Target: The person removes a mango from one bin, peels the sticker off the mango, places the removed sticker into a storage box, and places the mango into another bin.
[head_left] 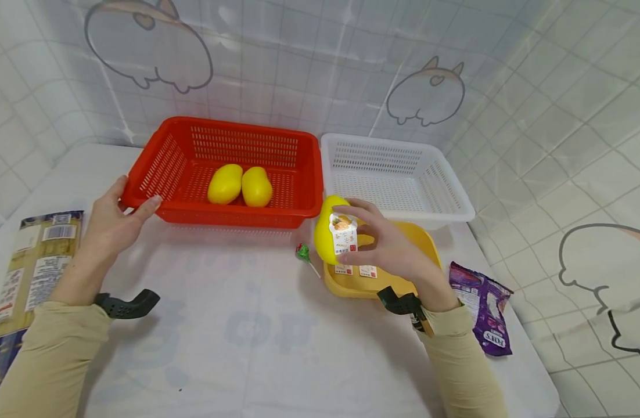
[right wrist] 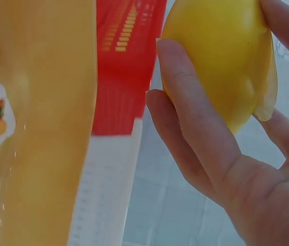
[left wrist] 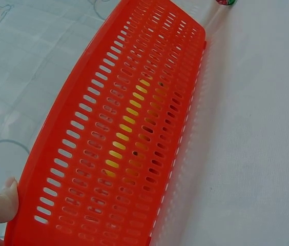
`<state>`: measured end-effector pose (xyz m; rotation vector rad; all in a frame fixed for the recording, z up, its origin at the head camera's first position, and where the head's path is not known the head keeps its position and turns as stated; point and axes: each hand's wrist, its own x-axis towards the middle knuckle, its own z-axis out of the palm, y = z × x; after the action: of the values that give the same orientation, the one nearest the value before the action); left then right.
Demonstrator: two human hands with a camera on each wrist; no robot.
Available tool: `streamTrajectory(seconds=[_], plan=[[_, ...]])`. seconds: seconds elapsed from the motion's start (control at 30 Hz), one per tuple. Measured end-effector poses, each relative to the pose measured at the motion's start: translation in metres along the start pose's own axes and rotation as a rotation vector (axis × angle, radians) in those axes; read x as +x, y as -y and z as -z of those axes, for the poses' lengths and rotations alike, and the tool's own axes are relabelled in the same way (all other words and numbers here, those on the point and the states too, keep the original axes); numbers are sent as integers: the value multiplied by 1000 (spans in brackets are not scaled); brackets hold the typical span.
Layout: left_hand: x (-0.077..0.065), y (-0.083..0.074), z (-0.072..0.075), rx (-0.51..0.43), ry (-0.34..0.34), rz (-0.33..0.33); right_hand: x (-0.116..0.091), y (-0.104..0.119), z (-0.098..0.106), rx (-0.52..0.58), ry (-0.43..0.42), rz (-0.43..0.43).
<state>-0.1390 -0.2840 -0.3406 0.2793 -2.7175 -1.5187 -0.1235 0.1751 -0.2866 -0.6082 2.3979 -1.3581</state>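
My right hand (head_left: 388, 244) holds a yellow mango (head_left: 325, 232) with a white printed label, above the left side of a yellow basket (head_left: 346, 290). In the right wrist view, fingers and thumb curve round the mango (right wrist: 216, 56). Inside the yellow basket, white labels show, partly hidden by the hand. My left hand (head_left: 113, 217) grips the front left corner of a red basket (head_left: 231, 216), thumb on its rim. Two yellow mangoes (head_left: 225, 184) lie side by side in the red basket. In the left wrist view, yellow shows through the slots of the red basket (left wrist: 119, 113).
A white basket (head_left: 388, 203) stands behind the yellow one, right of the red. A green-wrapped lollipop (head_left: 302, 252) lies left of the yellow basket. Clear packs with long yellowish contents (head_left: 43, 255) lie far left; a purple bag (head_left: 484, 307) lies at the right.
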Motion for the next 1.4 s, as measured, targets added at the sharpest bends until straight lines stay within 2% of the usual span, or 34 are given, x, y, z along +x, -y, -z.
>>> streamTrajectory(seconds=[0.3,0.57,0.77,1.07,1.2,1.4], plan=[[1,1,1,1,5,-14,3,1,-20,46,59,28],[1,2,3,11,33,29,6,-1,-39,47,91,33],[1,0,4,26,28,27,7,1,-53,75,129,53],[1,-1,5,26,15,29,10,2,-73,-9,150,97],[1,0,5,25,13,26,13,-1,-83,18,182,96],[2,-1,4,33,3,31,16,-7,-95,71,225,45]])
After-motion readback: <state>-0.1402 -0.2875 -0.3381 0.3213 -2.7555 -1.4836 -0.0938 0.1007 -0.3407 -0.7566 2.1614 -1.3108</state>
